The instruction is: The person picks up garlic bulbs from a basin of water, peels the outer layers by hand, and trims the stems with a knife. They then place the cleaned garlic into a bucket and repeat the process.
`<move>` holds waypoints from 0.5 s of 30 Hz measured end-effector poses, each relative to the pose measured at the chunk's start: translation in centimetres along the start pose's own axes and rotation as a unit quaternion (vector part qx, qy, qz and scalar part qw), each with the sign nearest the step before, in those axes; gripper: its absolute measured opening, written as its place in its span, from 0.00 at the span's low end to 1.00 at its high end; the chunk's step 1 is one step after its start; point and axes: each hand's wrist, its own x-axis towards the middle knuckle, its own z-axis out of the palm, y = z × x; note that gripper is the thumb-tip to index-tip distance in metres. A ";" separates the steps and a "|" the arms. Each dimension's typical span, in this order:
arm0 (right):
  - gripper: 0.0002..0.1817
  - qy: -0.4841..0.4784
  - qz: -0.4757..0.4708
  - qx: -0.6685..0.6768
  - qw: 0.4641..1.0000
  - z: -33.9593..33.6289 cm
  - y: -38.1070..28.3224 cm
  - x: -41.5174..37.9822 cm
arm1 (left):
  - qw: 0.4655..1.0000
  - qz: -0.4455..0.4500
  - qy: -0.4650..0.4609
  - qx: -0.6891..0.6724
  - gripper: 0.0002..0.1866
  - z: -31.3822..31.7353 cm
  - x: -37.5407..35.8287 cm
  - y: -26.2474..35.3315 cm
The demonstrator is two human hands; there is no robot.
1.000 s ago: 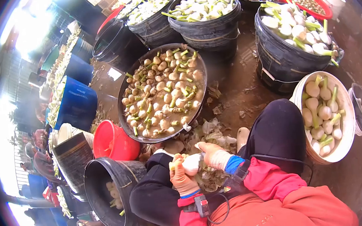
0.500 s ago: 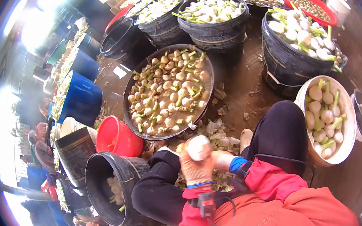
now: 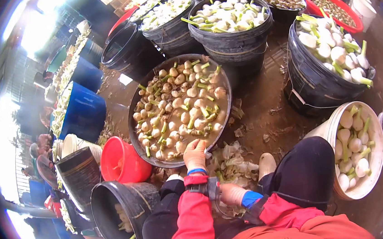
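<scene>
My left hand (image 3: 195, 154), in a pale orange glove, is at the near rim of a wide dark basin (image 3: 132, 133). Its fingers point at the brownish bulbs (image 3: 185, 117) with cut green stems, like fresh garlic, lying in murky water. The fingers look bent, but their tips and anything between them are hard to make out. My right hand (image 3: 231, 194), gloved too, is closed in front of my body, partly behind my left wrist. What it grips is hidden. Below and between my legs lies a heap of peeled skins (image 3: 232, 163).
At right stand a white bucket (image 3: 339, 188) and a black bucket (image 3: 304, 80) of cleaned bulbs. Another full black bucket (image 3: 233, 47) is behind the basin. To the left are a red bucket (image 3: 124, 159) and a tipped black bucket (image 3: 138, 208). Blue tubs (image 3: 81, 111) line the far left.
My left hand had a white bulb in it near my right hand. Now it has moved forward to the basin rim, and that bulb no longer shows there. My right hand has drawn slightly back.
</scene>
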 end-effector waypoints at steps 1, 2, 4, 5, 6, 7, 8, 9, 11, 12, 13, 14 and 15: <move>0.19 0.011 0.010 0.065 0.998 0.6 0.5 0.7 | 0.984 -0.004 -0.007 0.179 0.26 0.0 1.4 0.1; 0.22 0.026 0.004 0.071 0.997 0.4 0.1 1.2 | 0.936 -0.007 -0.012 0.351 0.29 0.3 2.6 0.7; 0.24 -0.038 0.051 0.164 0.984 -0.8 0.2 1.4 | 0.902 -0.098 -0.066 0.415 0.36 1.6 5.2 2.0; 0.24 -0.032 0.080 0.212 0.974 -0.8 0.3 1.5 | 0.887 -0.116 -0.079 0.441 0.36 2.4 5.8 2.1; 0.24 -0.024 0.107 0.259 0.960 -0.4 0.5 1.5 | 0.870 -0.133 -0.092 0.465 0.37 3.0 6.3 1.8; 0.25 0.013 0.073 0.234 0.969 -0.4 0.8 1.7 | 0.865 -0.148 -0.102 0.468 0.36 3.3 7.3 1.0; 0.25 0.027 0.058 0.223 0.973 -0.3 1.2 2.0 | 0.859 -0.165 -0.113 0.471 0.35 3.6 8.7 -1.0; 0.20 0.059 0.041 0.224 0.972 -0.2 1.5 2.0 | 0.860 -0.139 -0.128 0.474 0.36 3.5 11.3 -4.6; 0.16 0.092 0.027 0.229 0.969 -0.5 1.5 2.2 | 0.881 -0.142 -0.157 0.423 0.34 2.6 11.6 -3.9; 0.16 0.057 0.078 0.235 0.967 -0.9 1.4 2.6 | 0.900 -0.149 -0.182 0.368 0.32 2.2 10.9 -3.6; 0.16 0.021 0.128 0.241 0.962 -1.2 1.2 2.7 | 0.945 -0.135 -0.196 0.223 0.26 1.8 9.9 -3.7; 0.16 0.016 0.128 0.245 0.961 -1.1 1.2 2.6 | 0.969 -0.118 -0.203 0.073 0.22 1.0 8.7 -3.8; 0.16 0.074 0.103 0.227 0.966 -0.9 1.3 2.6 | 0.974 -0.117 -0.192 0.017 0.22 0.2 5.4 -0.5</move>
